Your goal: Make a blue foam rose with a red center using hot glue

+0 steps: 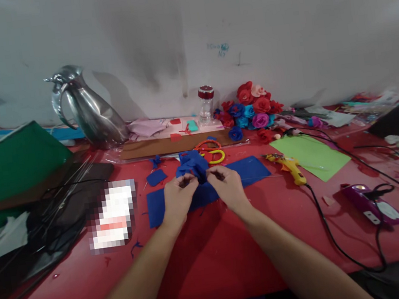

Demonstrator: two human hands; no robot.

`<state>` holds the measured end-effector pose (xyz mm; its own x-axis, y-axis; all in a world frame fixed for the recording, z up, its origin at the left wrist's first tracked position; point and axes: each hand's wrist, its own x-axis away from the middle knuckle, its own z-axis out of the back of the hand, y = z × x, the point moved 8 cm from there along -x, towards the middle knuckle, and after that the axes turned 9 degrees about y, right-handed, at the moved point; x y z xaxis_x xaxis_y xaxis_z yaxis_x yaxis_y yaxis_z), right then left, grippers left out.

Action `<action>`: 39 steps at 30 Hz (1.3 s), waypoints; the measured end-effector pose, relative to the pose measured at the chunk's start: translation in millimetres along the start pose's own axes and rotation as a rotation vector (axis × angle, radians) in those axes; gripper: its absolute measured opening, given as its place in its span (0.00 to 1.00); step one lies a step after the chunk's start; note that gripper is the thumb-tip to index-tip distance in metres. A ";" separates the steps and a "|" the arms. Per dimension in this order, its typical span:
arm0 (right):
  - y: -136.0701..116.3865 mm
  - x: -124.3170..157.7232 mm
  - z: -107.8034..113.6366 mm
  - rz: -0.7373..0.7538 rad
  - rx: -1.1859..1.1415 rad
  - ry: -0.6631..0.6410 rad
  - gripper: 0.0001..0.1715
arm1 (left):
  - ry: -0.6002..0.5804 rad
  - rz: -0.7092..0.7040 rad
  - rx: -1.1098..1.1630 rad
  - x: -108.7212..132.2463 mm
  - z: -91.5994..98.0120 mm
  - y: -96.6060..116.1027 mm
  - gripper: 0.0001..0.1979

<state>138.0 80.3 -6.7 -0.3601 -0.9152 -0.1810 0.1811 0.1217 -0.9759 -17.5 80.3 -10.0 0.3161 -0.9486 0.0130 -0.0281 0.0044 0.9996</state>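
Note:
My left hand [181, 190] and my right hand [226, 179] meet at the centre, fingers pinched closed on a gathered piece of blue paper [193, 162] with crumpled folds. Beneath them a flat blue sheet [251, 169] lies across the red table. A small blue square [156, 177] rests left of the hands, with a tiny twisted blue piece [156, 161] above it. Just behind the held paper are scissors with orange and yellow handles [218, 156], their blades partly covered. My fingertips are partly hidden in the folds.
A yellow glue gun [290, 167] lies on the right, its black cord running to a purple socket box [372, 205]. Green paper [314, 154] sits beside it. Behind stand a metal jug [93, 109], a glass jar [207, 107] and paper roses [253, 108].

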 end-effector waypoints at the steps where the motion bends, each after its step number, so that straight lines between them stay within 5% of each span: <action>1: 4.5 -3.7 4.4 -0.050 -0.046 0.048 0.09 | 0.018 0.003 0.009 -1.5 1.6 0.3 0.04; 8: 33.0 -17.4 27.3 -0.415 -0.384 0.299 0.06 | 0.184 0.122 0.131 -22.0 23.5 -6.1 0.07; 15: 28.9 -15.7 18.4 -0.363 -0.367 0.209 0.08 | 0.336 0.114 0.333 -33.0 45.0 -4.0 0.15; 21: 18.1 -6.1 -4.0 -0.256 -0.265 0.006 0.12 | -0.020 0.163 0.242 -9.5 3.7 4.9 0.17; 24: 12.7 0.1 -12.9 -0.227 -0.261 -0.081 0.12 | -0.104 0.184 0.231 -1.3 -7.3 2.0 0.14; 39: 6.6 3.0 -14.3 -0.143 -0.193 -0.122 0.10 | -0.071 0.158 0.178 -7.3 -0.8 -3.3 0.05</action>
<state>125.1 83.8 -15.4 -0.2548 -0.9664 -0.0345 -0.0456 0.0477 -0.9978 -19.0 87.5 -13.4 0.2273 -0.9606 0.1603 -0.2403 0.1042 0.9651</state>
